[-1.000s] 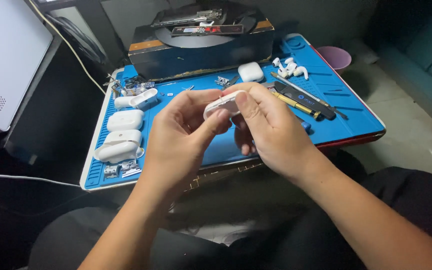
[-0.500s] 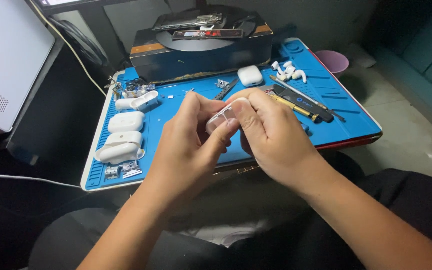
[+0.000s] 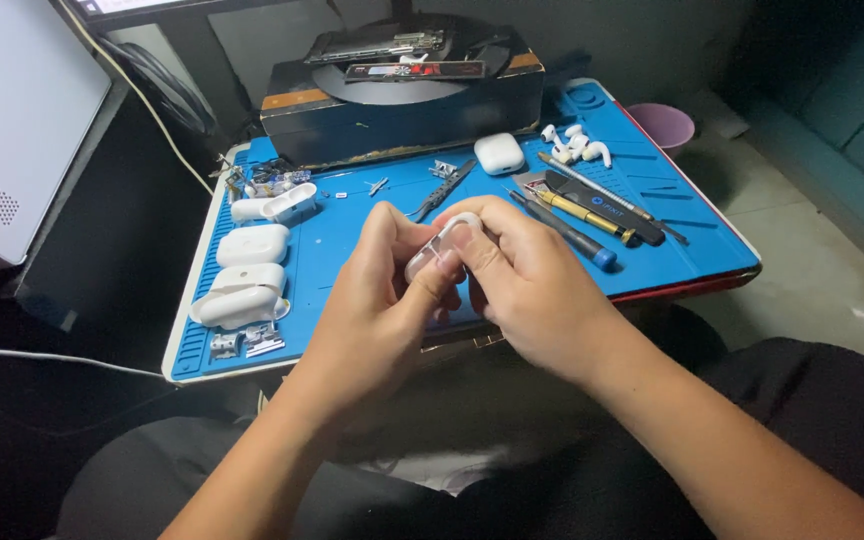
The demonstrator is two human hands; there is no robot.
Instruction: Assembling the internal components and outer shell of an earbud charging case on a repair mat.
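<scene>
Blue work mat (image 3: 372,215) | left hand (image 3: 377,310) + right hand (image 3: 527,285) both gripping white earbud case (image 3: 442,245)

I am watching the work mat (image 3: 372,215) lying across the tabletop before me, with my left hand (image 3: 382,310) and right hand (image 3: 527,280) meeting over its near edge and pinching the small case shell (image 3: 439,245) between them. Three earbud cases (image 3: 250,245) are sitting in a row along the mat's left side, with small metal parts (image 3: 242,343) lying in front of them. Behind the mat a box (image 3: 402,105) is standing. One closed case (image 3: 499,153) is lying just before it, loose earbuds (image 3: 574,143) to its right, and screwdrivers (image 3: 582,212) are lying right of my hands.
</scene>
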